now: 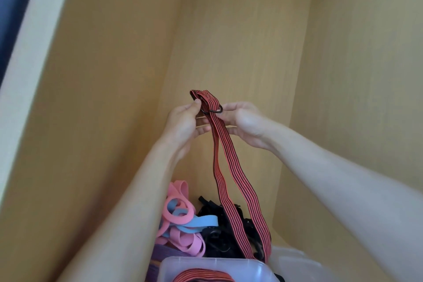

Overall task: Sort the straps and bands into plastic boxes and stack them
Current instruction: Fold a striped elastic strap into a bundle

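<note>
strap [225, 167], red-and-black striped, hangs limp above the clear box [206, 268], its tail trailing into the bands [180, 224] behind. my left hand [183, 126] pinches the folded top, and my right hand [245, 123] grips by the ring [211, 110]. it looks light and floppy, so i'd hold it near the ring.

No writing I can read anywhere, nothing legible on the striped strap [214, 126] I hold up, none on the plastic box [206, 267] below, none on the yellow walls [114, 75]
</note>
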`<state>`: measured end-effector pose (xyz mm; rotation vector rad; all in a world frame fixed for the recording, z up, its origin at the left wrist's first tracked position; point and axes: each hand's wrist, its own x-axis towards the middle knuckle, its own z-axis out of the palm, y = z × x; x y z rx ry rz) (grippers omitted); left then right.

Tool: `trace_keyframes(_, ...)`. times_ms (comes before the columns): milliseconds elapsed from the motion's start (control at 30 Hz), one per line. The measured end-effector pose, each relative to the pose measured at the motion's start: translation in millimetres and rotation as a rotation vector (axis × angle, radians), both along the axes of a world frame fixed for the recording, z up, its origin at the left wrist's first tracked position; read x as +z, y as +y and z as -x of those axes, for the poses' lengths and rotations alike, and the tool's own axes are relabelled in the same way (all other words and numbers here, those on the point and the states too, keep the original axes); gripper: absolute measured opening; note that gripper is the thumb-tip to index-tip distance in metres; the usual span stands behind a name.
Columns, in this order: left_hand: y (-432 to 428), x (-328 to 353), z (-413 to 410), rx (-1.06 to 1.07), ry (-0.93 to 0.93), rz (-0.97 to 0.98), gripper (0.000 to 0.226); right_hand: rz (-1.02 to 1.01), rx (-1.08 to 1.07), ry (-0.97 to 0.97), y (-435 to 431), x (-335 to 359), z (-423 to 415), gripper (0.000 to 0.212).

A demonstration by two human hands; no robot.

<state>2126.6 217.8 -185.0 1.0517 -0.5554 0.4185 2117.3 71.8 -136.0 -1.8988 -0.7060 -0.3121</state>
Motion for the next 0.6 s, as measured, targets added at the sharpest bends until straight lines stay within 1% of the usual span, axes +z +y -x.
trace_keyframes(67,1,-1,0,-0.009,0.022,-0.011,0.035,-0.001,-0.049,0.013,2,-4,0,0.014)
trace_keyframes(133,1,-3,-1,0.034,0.004,-0.112,0.031,0.0,-0.084,0.028,5,-8,-1,0.014)
trace_keyframes(233,-2,-6,-3,0.149,0.009,-0.221,0.015,-0.049,-0.162,0.024,8,-16,-4,0.017)
trace_keyframes(300,-4,-6,-4,0.178,0.026,-0.223,0.014,-0.085,-0.199,0.002,9,-22,-7,0.016)
trace_keyframes(367,-6,-6,-4,0.176,0.031,-0.211,0.017,-0.108,-0.22,-0.008,9,-31,-10,0.005)
trace_keyframes(400,-6,-5,-3,0.17,0.035,-0.209,0.018,-0.126,-0.219,-0.001,9,-35,-10,0.011)
trace_keyframes(467,-8,-5,-3,0.141,0.042,-0.199,0.02,-0.186,-0.182,0.016,6,-42,-6,0.026)
trace_keyframes(500,-9,-5,-3,0.112,0.043,-0.18,0.021,-0.218,-0.168,0.013,4,-44,-3,0.03)
trace_keyframes(533,-10,-5,-3,0.059,0.04,-0.148,0.023,-0.251,-0.163,0.002,0,-45,-1,0.031)
trace_keyframes(600,-10,-5,0,-0.115,0.024,-0.059,0.024,-0.351,-0.173,-0.014,-8,-44,4,0.026)
